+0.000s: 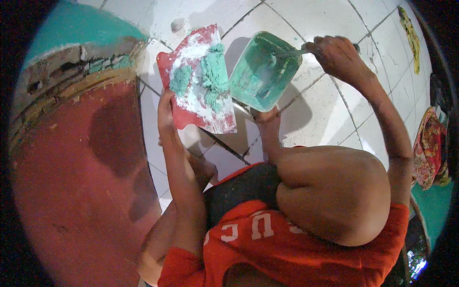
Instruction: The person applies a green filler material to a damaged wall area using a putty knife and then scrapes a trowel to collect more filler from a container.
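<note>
My left hand (166, 112) grips the lower left edge of a red board (165, 62). White smears and lumps of green putty (215, 69) cover much of its face. To its right is a squarish plastic tub (258, 103), tilted, its inside coated with green paste. My right hand (337, 55) is closed around the handle of what looks like a putty knife (290, 53), a narrow grey tool. Its far end reaches over the rim into the tub, and the tip is hard to make out. Part of my foot (265, 115) shows beneath the tub's near edge.
White floor tiles (330, 110) with dark joints lie around me. On the left are a red surface (81, 162) and a rough, broken edge (71, 71) beside a green area. A yellow patterned strip (409, 38) and a red flowered cloth (429, 148) are at the far right.
</note>
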Tool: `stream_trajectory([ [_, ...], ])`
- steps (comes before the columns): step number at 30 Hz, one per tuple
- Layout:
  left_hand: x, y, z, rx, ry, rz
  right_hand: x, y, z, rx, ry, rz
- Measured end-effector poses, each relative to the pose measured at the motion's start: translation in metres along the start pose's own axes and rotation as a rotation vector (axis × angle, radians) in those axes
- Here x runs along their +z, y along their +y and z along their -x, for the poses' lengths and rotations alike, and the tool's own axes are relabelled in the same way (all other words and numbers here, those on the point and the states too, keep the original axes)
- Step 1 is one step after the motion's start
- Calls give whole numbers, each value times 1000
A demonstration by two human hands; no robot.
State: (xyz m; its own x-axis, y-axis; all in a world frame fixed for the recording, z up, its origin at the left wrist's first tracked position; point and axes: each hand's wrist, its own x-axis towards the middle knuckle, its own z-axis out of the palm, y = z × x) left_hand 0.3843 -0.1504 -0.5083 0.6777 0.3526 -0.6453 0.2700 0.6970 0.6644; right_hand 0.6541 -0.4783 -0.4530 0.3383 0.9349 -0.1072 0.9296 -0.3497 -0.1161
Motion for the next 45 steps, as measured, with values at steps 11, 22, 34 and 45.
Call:
stream_trajectory([
  [11,2,-9,-1,-81,-14,61,-6,-4,-42,-267,-373,142],
  [22,26,14,16,24,88,-52,20,-43,-14,-101,-530,-55],
  [34,16,-23,-18,-142,-172,168,0,-56,-11,5,-510,1],
  [45,7,-18,-13,-23,131,-118,26,-91,53,260,-357,-256],
])
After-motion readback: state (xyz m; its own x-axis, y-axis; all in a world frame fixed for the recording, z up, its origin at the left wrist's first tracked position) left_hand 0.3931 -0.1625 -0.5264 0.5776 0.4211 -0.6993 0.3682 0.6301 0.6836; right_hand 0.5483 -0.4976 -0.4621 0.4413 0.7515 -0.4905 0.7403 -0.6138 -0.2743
